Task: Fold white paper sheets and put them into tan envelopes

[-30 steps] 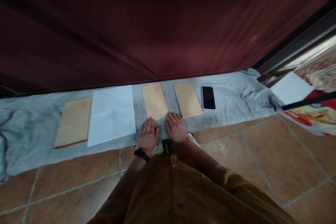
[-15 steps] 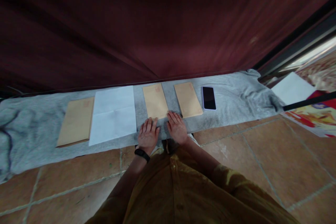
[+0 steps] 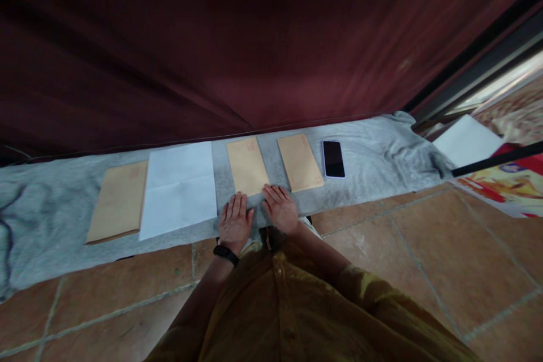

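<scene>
My left hand (image 3: 235,223) and my right hand (image 3: 280,208) lie flat, palms down, on a long grey cloth (image 3: 51,209) spread over the floor. Neither hand holds anything. Just beyond their fingertips lies a brown envelope (image 3: 246,165). A second brown envelope (image 3: 299,162) sits to its right, near my right hand's fingers. A white sheet of paper (image 3: 179,189) lies left of my left hand, and a third, larger brown envelope (image 3: 115,201) lies further left. A black band is on my left wrist.
A dark phone (image 3: 333,158) lies face up right of the envelopes. A dark red curtain (image 3: 237,39) hangs behind the cloth. Brown floor tiles (image 3: 424,249) spread in front. At the right are a white sheet (image 3: 466,138) and a colourful printed sheet (image 3: 504,186).
Both hands stay flat on the cloth. The whole scene has shifted slightly left in view as my head moved; nothing was picked up or moved.
</scene>
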Tool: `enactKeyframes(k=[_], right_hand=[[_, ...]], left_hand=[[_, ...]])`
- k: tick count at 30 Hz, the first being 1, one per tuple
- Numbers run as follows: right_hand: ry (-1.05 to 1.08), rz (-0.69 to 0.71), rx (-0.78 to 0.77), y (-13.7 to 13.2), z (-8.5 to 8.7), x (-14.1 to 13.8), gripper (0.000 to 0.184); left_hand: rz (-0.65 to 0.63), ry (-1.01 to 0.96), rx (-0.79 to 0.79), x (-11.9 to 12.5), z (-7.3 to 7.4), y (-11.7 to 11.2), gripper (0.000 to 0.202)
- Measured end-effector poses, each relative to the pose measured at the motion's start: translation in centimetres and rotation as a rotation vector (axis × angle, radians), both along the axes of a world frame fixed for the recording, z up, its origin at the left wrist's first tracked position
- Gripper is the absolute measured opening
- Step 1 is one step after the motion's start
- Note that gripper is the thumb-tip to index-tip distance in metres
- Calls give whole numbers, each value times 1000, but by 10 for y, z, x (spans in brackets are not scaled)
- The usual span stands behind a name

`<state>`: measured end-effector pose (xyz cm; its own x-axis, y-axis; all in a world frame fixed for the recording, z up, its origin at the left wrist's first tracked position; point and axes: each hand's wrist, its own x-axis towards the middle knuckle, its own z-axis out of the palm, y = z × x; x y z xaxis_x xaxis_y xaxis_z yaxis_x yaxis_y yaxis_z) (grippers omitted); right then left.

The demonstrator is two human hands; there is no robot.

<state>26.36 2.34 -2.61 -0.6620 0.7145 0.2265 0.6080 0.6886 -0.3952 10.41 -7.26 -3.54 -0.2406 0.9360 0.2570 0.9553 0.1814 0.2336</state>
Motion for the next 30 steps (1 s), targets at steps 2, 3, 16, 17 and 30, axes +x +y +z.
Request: enactKeyframes(k=[2, 3, 16, 17, 30], right_hand=[[-4, -18, -4, 0, 0, 2, 44], [-6, -25, -6, 0, 0, 2, 44], [37, -262, -84, 21, 9, -15, 33], [30, -286, -86, 24, 9, -18, 30], [417, -518, -780, 38, 13, -41, 26]], left_hand=[[6, -1, 21, 0, -2, -2, 57], [11, -2, 31, -1, -3, -3, 58], [76, 20, 70, 5, -7, 2, 56], [78, 21, 71, 5, -7, 2, 55], [96, -37, 71, 8, -3, 3, 54]])
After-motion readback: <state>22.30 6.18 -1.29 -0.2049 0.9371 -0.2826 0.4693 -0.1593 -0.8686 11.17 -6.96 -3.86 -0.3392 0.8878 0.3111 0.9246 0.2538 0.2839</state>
